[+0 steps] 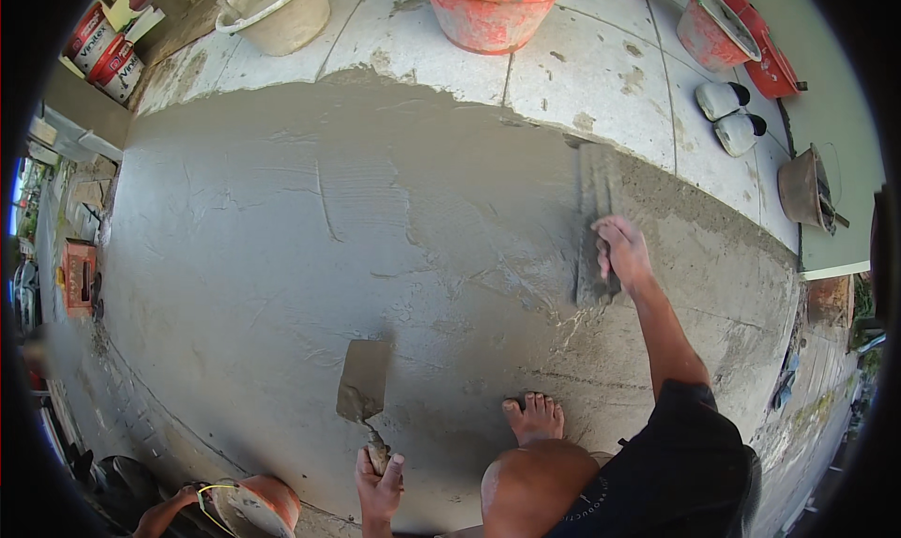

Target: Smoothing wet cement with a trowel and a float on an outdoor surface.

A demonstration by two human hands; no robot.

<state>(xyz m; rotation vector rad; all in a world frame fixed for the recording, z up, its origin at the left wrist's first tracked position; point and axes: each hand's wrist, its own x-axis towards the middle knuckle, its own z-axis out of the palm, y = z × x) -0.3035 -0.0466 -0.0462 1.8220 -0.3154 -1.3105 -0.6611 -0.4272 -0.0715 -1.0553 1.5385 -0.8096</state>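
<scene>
My right hand (623,251) grips a long plastering float (593,196), its blade lying on the wet cement (375,210) near the border with the rougher, drier strip. Lower and to the left, my left hand (379,486) is closed round the handle of a bricklaying trowel (363,378). That trowel's flat grey blade points away from me over the smooth cement, and I cannot tell whether it touches. The cement bears ridges and streaks left of the float. My bare foot (537,418) rests between both tools, at the edge of the wet area.
White tiles (601,78) run along the far side, bearing a red tub (497,17), a pale tub (282,17) and white-and-black shoes (732,116). A dark bucket (805,189) stands far right. At lower left, another person's hand (174,510) holds a bucket (263,510).
</scene>
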